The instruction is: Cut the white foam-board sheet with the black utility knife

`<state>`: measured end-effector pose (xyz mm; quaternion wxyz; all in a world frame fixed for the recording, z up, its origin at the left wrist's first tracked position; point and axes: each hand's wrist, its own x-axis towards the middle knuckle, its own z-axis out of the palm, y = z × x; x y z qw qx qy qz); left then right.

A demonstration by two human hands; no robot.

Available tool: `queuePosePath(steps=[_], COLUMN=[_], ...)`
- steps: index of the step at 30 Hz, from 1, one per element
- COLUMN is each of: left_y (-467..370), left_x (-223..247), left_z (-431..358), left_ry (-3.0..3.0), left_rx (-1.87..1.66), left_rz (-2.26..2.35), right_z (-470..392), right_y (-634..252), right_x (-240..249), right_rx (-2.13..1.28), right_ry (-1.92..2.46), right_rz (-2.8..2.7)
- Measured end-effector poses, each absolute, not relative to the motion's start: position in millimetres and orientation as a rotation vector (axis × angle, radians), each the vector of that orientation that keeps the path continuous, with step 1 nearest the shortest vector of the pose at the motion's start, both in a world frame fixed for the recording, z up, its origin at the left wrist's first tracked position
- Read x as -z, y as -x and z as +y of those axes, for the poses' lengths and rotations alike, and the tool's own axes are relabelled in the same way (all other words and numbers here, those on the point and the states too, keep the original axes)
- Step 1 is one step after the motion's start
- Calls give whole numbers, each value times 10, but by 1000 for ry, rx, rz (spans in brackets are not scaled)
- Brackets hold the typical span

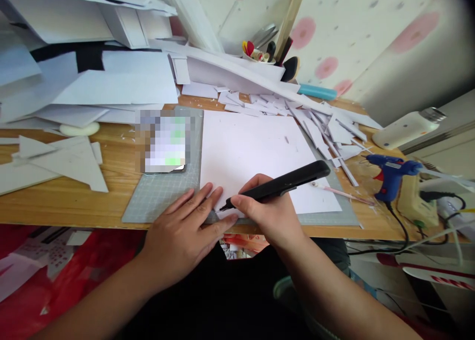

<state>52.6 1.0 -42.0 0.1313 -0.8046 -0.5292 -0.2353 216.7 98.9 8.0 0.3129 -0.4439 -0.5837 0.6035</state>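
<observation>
My R hand (pixel 276 216) grips blk cutter (pixel 284 182), ctr of frame, tip at white sheet (pixel 256 147), lower L; L hand (pixel 178 231), fingers spread, overlaps sheet & gray mat (pixel 148 196).

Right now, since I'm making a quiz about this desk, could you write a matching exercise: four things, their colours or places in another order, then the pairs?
1. Knife
2. Sheet
3. Glue gun
4. Mat

A. Grey, under the white paper
B. Blue, at the desk's right side
C. Black, in the right hand
D. White, flat beneath the hands

Pairs: 1-C, 2-D, 3-B, 4-A
</observation>
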Motion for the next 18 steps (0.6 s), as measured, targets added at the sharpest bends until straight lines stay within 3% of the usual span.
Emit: queuePosePath(steps=[18], left_y=[-510], left_x=[489], left_z=[-19], left_ry=[2350], left_rx=[657], left_rz=[-1564], right_z=[985], right_y=[-2171], right_x=[-115], right_rx=[-1531], right_ry=[1191], right_rz=[-1636])
